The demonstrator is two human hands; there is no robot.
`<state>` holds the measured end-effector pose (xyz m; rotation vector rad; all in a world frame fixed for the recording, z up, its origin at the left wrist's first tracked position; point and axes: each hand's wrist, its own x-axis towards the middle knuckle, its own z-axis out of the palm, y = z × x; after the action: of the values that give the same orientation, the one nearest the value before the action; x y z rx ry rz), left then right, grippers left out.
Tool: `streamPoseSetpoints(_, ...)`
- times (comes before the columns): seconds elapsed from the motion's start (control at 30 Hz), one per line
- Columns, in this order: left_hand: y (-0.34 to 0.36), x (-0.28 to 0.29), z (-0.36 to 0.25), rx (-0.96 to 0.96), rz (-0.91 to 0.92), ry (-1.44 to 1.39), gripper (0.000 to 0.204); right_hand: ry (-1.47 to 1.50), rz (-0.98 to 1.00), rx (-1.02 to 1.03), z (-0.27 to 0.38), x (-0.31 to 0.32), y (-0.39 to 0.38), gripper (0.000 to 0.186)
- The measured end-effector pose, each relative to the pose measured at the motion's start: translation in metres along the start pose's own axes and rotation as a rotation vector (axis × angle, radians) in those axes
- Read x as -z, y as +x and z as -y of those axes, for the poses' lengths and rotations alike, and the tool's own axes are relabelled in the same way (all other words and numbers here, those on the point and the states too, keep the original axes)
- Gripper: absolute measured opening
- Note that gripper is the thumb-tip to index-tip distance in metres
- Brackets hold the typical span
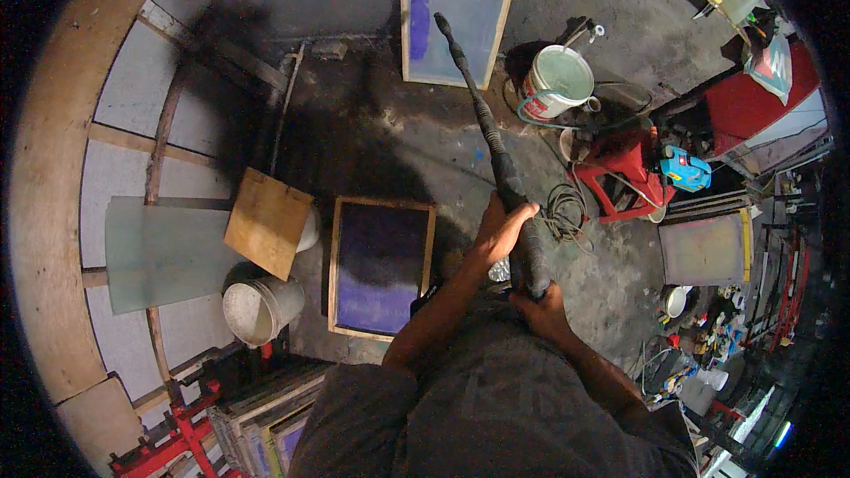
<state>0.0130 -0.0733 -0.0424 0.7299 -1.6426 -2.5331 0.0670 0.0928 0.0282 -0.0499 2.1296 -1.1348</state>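
Note:
A long black pressure washer lance (pixel 488 128) slants away from me, its nozzle tip overlapping a wood-framed printing screen (pixel 469 26) that leans upright on the far wall. Purple colour covers a strip at that screen's left side. My left hand (pixel 505 230) is wrapped round the lance partway along. At its near, thick end my right hand (pixel 544 308) grips the handle, with its fingers partly hidden. No spray can be made out. On the floor to the left lies a second wood-framed screen (pixel 382 305) with purple mesh, half in shadow.
A white bucket (pixel 556 80) of liquid stands by the far wall. Right of me are a red plastic stool (pixel 624 168), a blue machine (pixel 686 168) and a coiled hose (pixel 567 212). A whitish bucket (pixel 283 305), a wooden board (pixel 268 221) and stacked frames (pixel 261 420) are at left.

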Motion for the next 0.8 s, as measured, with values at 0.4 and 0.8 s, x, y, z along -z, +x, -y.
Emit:
streamPoseSetpoints(0.4,-0.008,-0.002,-0.017,-0.007,-0.011,0.064,0.062,0.051,-0.002,0.014,0.0,0.0,-0.005,0.039)
streamPoseSetpoints(0.8,-0.012,-0.007,-0.018,0.039,-0.025,0.096,0.058,0.141,0.063,0.021,-0.021,0.001,-0.003,0.04)
